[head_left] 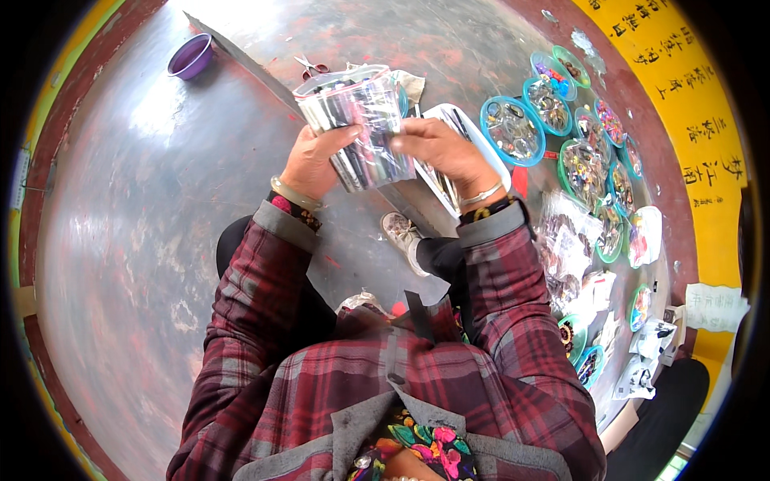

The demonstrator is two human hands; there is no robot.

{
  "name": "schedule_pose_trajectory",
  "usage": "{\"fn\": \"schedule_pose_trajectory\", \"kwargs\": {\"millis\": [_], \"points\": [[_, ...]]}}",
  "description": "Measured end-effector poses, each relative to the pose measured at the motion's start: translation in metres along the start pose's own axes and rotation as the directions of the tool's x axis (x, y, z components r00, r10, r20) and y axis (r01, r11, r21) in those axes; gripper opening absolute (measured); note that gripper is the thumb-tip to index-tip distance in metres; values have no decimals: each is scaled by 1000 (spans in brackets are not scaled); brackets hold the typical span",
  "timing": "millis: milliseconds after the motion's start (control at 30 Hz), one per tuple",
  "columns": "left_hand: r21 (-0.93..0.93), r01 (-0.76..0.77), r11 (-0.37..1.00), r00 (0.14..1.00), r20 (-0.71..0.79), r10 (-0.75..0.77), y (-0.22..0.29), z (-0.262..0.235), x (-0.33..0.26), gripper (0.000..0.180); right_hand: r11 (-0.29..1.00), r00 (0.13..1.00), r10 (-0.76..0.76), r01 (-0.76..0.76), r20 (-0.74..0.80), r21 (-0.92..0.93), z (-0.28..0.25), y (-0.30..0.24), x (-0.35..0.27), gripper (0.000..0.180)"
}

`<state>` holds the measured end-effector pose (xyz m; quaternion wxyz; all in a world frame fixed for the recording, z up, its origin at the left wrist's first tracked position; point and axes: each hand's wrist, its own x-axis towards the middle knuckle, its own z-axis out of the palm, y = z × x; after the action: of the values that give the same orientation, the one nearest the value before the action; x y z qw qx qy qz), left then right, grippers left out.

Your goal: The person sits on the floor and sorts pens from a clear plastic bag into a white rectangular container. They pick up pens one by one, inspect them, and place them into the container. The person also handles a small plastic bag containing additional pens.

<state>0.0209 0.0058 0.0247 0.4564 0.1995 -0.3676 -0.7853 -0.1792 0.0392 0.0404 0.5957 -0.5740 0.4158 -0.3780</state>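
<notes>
Clear zip bag (373,124) of pen-like sticks (378,163) is held up over the floor (200,160), the left hand (317,160) clamped on its left side, the right hand (449,152) gripping its right edge. Its mouth looks unsealed, so tipping it could spill the sticks; if thin plastic slips in either grip, it might drop beside the white tray (486,144)

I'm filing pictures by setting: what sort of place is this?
Likely an indoor workroom or storeroom: baskets of small items cluster on the floor at right, scissors lie farther off, and a clear bag holds pen-like items.
</notes>
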Motion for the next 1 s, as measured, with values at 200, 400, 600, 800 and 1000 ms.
{"fn": "schedule_pose_trajectory", "kwargs": {"millis": [200, 400, 600, 800, 1000], "points": [[-80, -95, 992, 995, -4, 95, 5, -9, 5, 27, 993, 884, 106, -71, -455, 94, -95, 28, -20, 27], [-67, -120, 990, 992, -29, 119, 5, -8, 7, 29, 849, 767, 410, -518, -494, -99, -166, 152, -28, 29], [-41, -50, 998, 998, -32, 49, 1, -1, 10, 26, 183, 700, 291, -710, -652, -680, -155, 239, -28, 28], [-42, -26, 999, 998, -49, 24, 1, -8, 8, 26, 116, 606, 305, -789, -735, -603, -122, 253, -16, 23], [-24, -42, 999, 998, -41, 40, 1, -5, 7, 25, 99, 610, 258, -788, -749, -607, -119, 261, -15, 24]]}}
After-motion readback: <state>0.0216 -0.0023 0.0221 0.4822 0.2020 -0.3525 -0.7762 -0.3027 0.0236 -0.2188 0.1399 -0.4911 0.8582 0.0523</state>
